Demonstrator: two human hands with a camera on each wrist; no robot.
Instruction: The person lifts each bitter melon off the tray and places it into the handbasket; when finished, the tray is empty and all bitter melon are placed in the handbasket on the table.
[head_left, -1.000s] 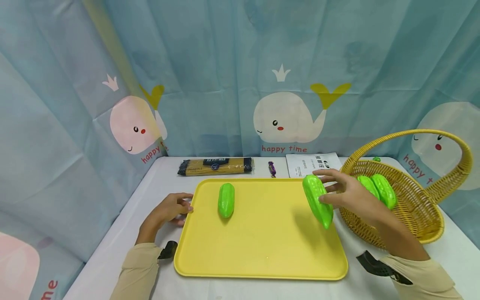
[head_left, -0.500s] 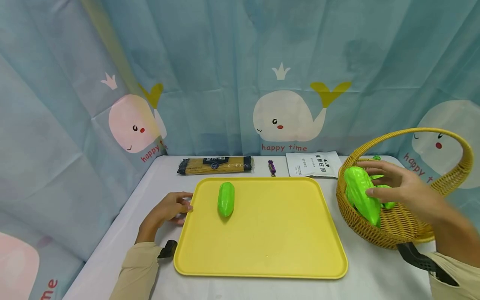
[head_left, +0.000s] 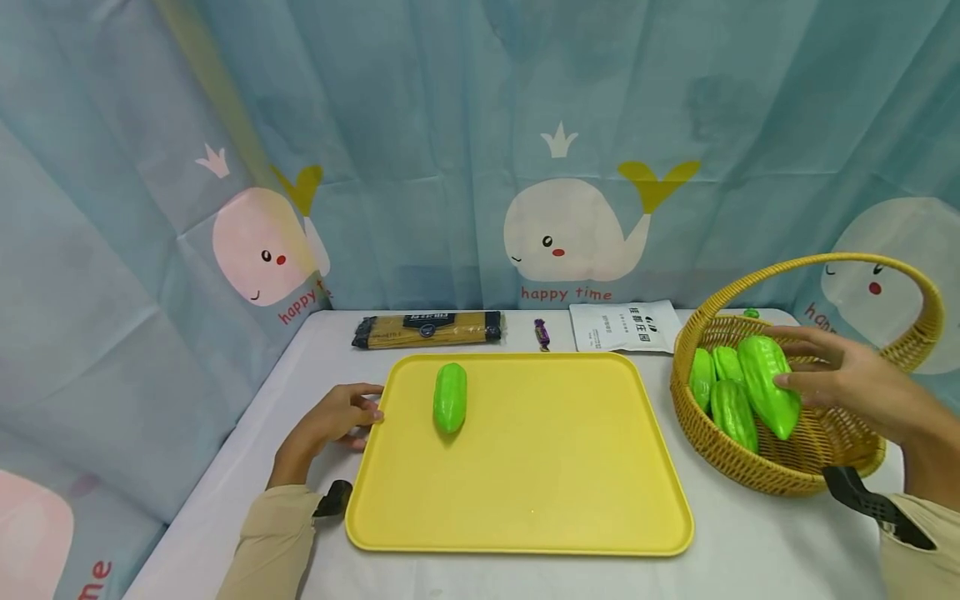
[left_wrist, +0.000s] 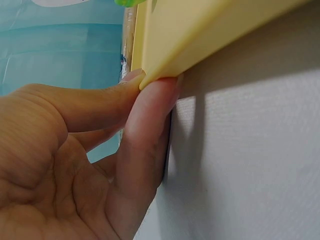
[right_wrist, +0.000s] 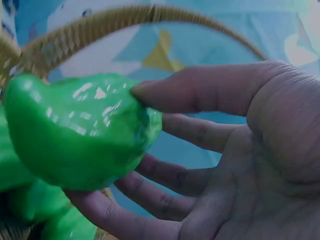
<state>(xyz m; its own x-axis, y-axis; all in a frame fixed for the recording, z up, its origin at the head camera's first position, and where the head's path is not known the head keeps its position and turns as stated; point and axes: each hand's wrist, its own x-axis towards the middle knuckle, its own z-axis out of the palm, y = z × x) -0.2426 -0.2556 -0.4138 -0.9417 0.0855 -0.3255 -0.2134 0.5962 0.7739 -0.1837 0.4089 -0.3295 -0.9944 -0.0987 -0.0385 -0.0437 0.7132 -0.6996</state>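
The right hand (head_left: 843, 379) holds a green toy gourd (head_left: 767, 386) over the wicker basket (head_left: 787, 471), with the thumb on top and the other fingers below it, as the right wrist view (right_wrist: 85, 132) shows clearly. The gourd sits low between the basket walls, just above or perhaps already touching three other green gourds (head_left: 723, 396) that lie inside; I cannot tell if it rests on them. The left hand (head_left: 333, 421) is at the left edge of the yellow tray (head_left: 525, 508) on the tabletop (head_left: 750, 558); in the left wrist view the thumb and one finger (left_wrist: 150, 115) pinch the tray rim (left_wrist: 200, 40). One more green gourd (head_left: 450, 397) lies on the tray near its far left corner. From here I think the main risk is that the held gourd is smooth and glossy, so it may slide off the pile and roll against the basket wall, or push the other pieces. The arched handle (head_left: 817, 267) is close above the hand, so the wrist could knock it and shift the light basket. A pasta pack (head_left: 427, 329), a small candy (head_left: 542, 332) and a white pouch (head_left: 622, 327) lie at the back.
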